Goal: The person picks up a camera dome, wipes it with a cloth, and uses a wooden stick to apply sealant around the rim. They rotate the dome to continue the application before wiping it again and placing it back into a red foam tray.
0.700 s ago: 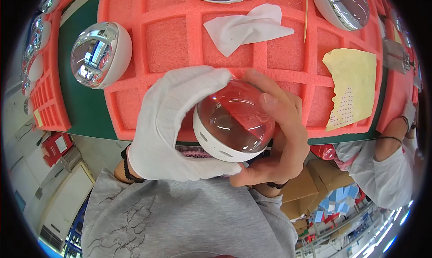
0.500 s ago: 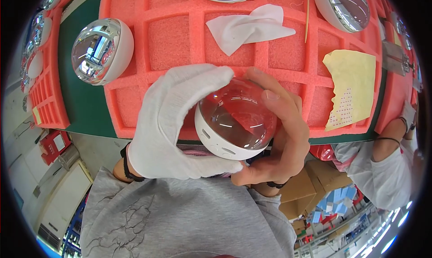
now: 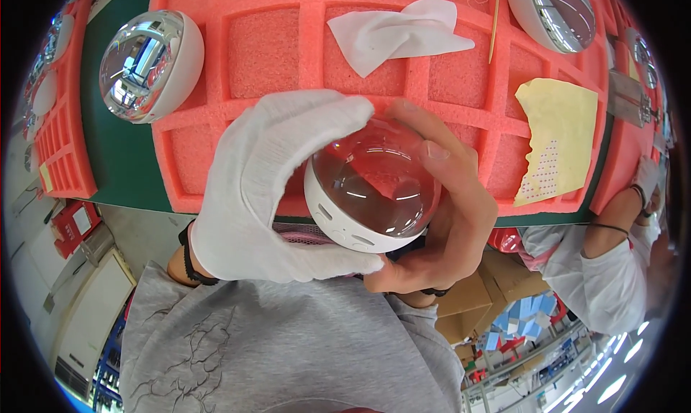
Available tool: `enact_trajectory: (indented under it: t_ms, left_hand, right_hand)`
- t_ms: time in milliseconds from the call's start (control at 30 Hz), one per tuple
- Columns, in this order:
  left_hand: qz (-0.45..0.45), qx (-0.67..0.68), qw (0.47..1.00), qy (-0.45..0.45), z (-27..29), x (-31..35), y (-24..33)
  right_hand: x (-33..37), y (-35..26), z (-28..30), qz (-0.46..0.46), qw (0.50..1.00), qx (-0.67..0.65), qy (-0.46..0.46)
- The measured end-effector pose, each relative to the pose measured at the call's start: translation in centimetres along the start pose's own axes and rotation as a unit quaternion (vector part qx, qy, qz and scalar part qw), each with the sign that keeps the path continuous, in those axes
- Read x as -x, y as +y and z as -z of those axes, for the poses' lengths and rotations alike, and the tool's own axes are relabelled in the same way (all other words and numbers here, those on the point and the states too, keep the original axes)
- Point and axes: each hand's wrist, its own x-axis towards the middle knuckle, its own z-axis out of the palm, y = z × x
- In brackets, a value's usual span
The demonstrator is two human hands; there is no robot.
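Head view shows left hand (image 3: 245, 186) and right hand (image 3: 464, 211) clasping the dome (image 3: 378, 182), cloth (image 3: 396, 37) beyond it, paper (image 3: 565, 128) right of it.

Can see a green table (image 3: 126, 168) bearing a pink tray (image 3: 263, 53) (foam, gridded into pockets). Can spot on it a cloth (image 3: 396, 37); left of the cloth, a dome (image 3: 155, 66); right of the cloth, a stick (image 3: 494, 24), then a second dome (image 3: 554, 13); right and nearer, paper (image 3: 560, 136).

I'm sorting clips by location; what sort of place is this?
Probably a factory assembly or inspection workstation: the white-gloved left hand helps hold a domed device, similar units sit on gridded red foam, and another worker's arm shows at the right.
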Motion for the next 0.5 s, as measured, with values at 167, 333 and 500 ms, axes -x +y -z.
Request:
enact_trajectory:
  t_ms: [167, 333, 500]
  left_hand:
    - [0.008, -0.021, 1.000, -0.001, 0.0, 0.2, 0.5]
    - [-0.003, -0.062, 0.998, -0.021, 0.4, -0.6, 1.2]
    - [-0.019, -0.068, 0.997, -0.001, -0.6, -0.2, 0.6]
  right_hand:
    - [-0.4, -0.3, -0.1, 0.026, 0.999, 0.012, 0.017]
    - [-1.0, -0.6, -0.4, 0.055, 0.998, -0.001, 0.038]
    - [-1.0, -2.0, 0.9, 0.050, 0.997, 0.047, -0.020]
